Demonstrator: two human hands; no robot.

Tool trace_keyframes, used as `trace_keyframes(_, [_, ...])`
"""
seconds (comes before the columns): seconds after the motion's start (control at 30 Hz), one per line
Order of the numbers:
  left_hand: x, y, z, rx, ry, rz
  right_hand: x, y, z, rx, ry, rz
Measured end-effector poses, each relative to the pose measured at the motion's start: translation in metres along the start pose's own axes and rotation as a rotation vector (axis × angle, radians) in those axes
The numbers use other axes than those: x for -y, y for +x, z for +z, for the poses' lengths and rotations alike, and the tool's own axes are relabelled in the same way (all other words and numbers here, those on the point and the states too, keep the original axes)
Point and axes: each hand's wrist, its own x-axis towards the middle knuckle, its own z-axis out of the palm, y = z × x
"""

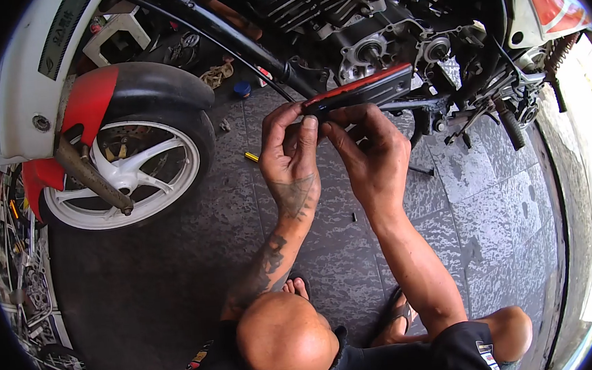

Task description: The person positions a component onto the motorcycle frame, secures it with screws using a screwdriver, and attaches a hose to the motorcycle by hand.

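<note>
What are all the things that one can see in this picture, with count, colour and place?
Black-and-red part: 1, black and red, upper centre, held
Engine: 1, silver and black, top, right of centre
Wheel: 1, white rim, black tyre, left
Fender: 1, red and black, over the wheel
Body panels: 2, white, upper corners
Blue cap-like item: 1, blue, floor, above centre
Yellow item: 1, yellow, floor, left of the left wrist
Floor tiles: many, grey, centre
Loose parts: many, mixed colours, left edge
Clothing: dark, bottom
Knees: 2, bare, bottom
Left grip: 1, bare, centre
Right grip: 1, bare, centre
</note>
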Motion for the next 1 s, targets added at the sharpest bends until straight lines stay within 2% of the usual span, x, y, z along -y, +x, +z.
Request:
trace_keyframes(0.13, [-0.002, 0.0, 0.002, -0.001, -0.094, -0.13, -0.012, -0.011, 0.01, -0.133, -0.01, 0.012])
trace_keyframes(0.2, [-0.005, 0.002, 0.004, -0.019, -0.237, -0.232, -0.019, -0.024, 0.012, -0.326, 0.295, 0.276])
trace_keyframes(0.23, [-0.005, 0.003, 0.004, -0.021, -0.242, -0.228, -0.014, -0.027, 0.012, -0.311, 0.503, 0.428])
trace_keyframes(0.33, [-0.006, -0.002, 0.003, 0.002, -0.279, -0.228, -0.017, -0.023, 0.018, -0.21, 0.598, 0.509])
trace_keyframes(0.37, [-0.006, -0.004, 0.004, -0.002, -0.24, -0.21, -0.014, -0.022, 0.018, -0.15, 0.593, 0.493])
trace_keyframes(0.5, [-0.008, -0.006, 0.006, 0.014, -0.088, -0.097, -0.005, -0.014, 0.025, -0.162, 0.717, 0.454])
trace_keyframes(0.53, [-0.008, -0.004, 0.006, 0.009, -0.087, -0.107, -0.005, -0.012, 0.025, -0.162, 0.712, 0.464])
trace_keyframes(0.6, [-0.01, 0.004, 0.008, 0.058, -0.069, 0.057, -0.007, -0.004, 0.024, -0.155, 0.722, 0.342])
trace_keyframes(0.67, [-0.013, 0.014, 0.01, 0.069, -0.111, 0.055, -0.005, 0.007, 0.022, -0.151, 0.71, 0.314])
trace_keyframes(0.73, [-0.02, 0.025, 0.014, 0.07, -0.203, 0.019, -0.002, 0.021, 0.021, -0.097, 0.593, 0.218])
trace_keyframes(0.77, [-0.022, 0.032, 0.014, 0.074, -0.163, 0.075, -0.006, 0.032, 0.028, -0.147, 0.617, 0.123])
trace_keyframes(0.87, [-0.027, 0.051, 0.018, 0.056, -0.091, 0.167, -0.003, 0.055, 0.026, -0.068, 0.5, 0.146])
trace_keyframes(1.0, [-0.031, 0.067, 0.024, 0.06, -0.062, 0.167, 0.0, 0.075, 0.029, -0.076, 0.407, 0.079])
